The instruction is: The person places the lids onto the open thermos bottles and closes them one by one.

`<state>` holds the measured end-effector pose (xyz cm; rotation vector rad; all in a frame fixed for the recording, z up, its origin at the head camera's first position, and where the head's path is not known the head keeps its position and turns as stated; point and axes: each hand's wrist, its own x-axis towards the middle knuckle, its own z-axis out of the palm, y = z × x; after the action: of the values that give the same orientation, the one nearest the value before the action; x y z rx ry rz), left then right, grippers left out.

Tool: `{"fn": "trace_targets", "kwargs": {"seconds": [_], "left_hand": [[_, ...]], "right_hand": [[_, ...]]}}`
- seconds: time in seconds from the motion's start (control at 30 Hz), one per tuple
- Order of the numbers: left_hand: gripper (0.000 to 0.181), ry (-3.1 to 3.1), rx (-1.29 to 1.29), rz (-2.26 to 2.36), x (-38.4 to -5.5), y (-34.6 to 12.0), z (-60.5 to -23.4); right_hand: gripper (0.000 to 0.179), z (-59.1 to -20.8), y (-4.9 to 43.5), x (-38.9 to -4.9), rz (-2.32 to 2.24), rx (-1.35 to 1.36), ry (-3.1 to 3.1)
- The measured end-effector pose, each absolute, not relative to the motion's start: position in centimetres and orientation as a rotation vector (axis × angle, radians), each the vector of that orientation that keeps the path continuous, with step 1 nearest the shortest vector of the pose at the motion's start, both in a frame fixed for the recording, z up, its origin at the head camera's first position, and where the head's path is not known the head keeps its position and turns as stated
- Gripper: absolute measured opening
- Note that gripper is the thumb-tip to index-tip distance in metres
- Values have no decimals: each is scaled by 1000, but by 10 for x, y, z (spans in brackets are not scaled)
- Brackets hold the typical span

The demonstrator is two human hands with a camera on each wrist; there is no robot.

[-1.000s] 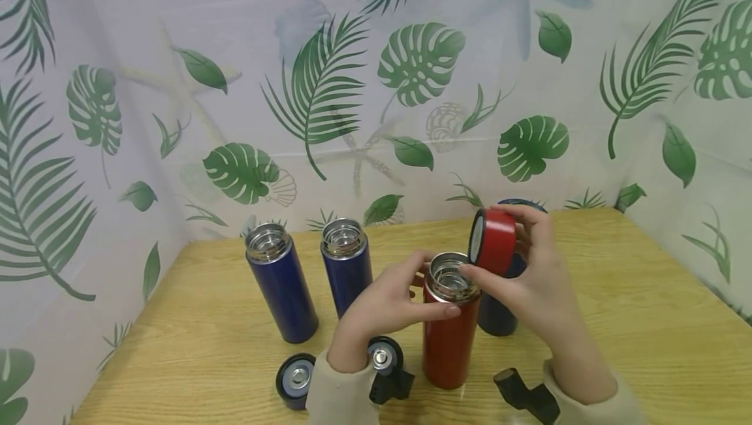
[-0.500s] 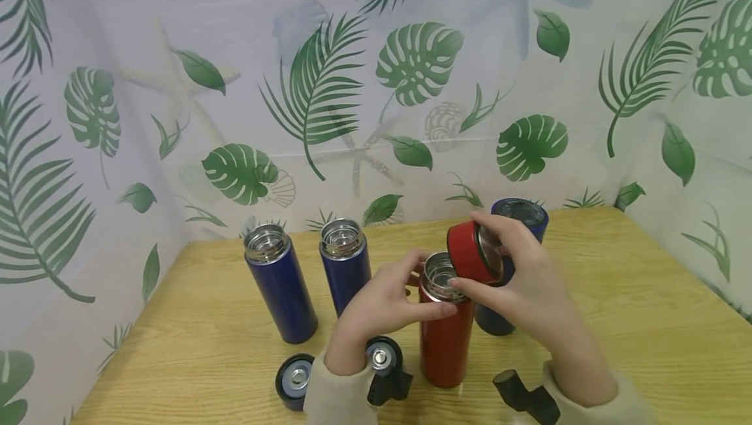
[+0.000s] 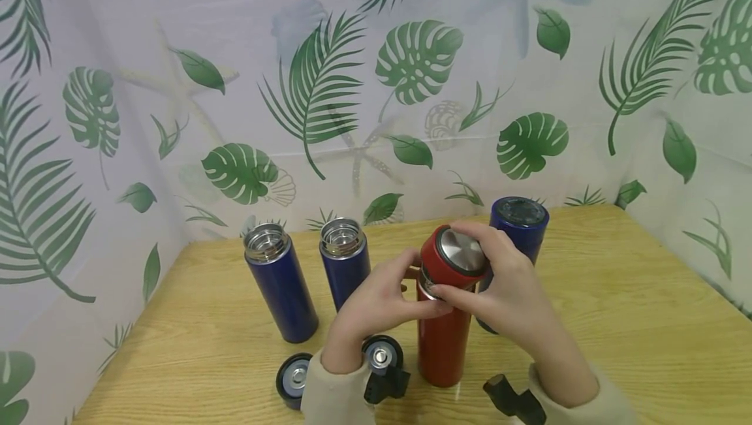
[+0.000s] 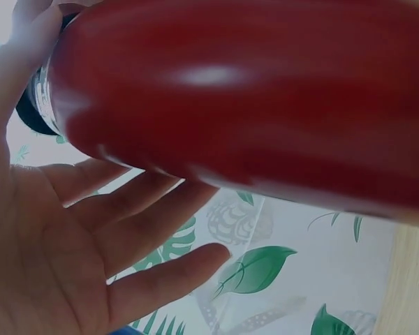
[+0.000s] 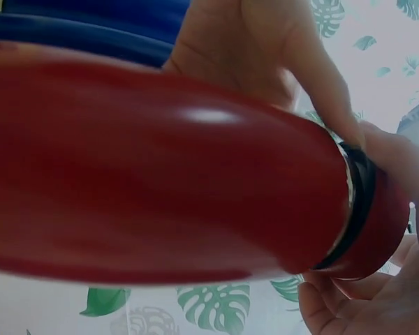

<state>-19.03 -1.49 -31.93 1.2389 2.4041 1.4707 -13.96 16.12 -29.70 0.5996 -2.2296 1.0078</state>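
In the head view a red thermos bottle stands upright on the table. My left hand holds it near the neck, thumb in front and fingers behind. In the left wrist view, several fingers of the left hand reach behind the red body. With my right hand I grip a red lid with a steel top, slightly tilted over the bottle's mouth. The right wrist view shows the lid against the bottle's end, its black rim at the neck. Whether the threads engage cannot be seen.
Two lidless blue bottles stand left of the red one. Another blue bottle, dark on top, stands behind my right hand. Two lids lie underside up near my left sleeve. A leaf-print cloth hangs behind the wooden table.
My right hand has turned the red lid from underside facing left to steel top facing up, and moved it left and down onto the bottle's mouth. The left hand has stayed at the neck.
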Motion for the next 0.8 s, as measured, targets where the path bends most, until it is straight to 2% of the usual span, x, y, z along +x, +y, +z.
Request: {"fn": "trace_targets", "kwargs": {"seconds": [0.33, 0.8], "left_hand": [[54, 2395, 1232, 1474, -191, -16, -319], [55, 2386, 1263, 1471, -192, -16, -318]], "right_hand": [[57, -299, 158, -141, 995, 638, -2278], [54, -299, 161, -141, 966, 678, -2346]]}}
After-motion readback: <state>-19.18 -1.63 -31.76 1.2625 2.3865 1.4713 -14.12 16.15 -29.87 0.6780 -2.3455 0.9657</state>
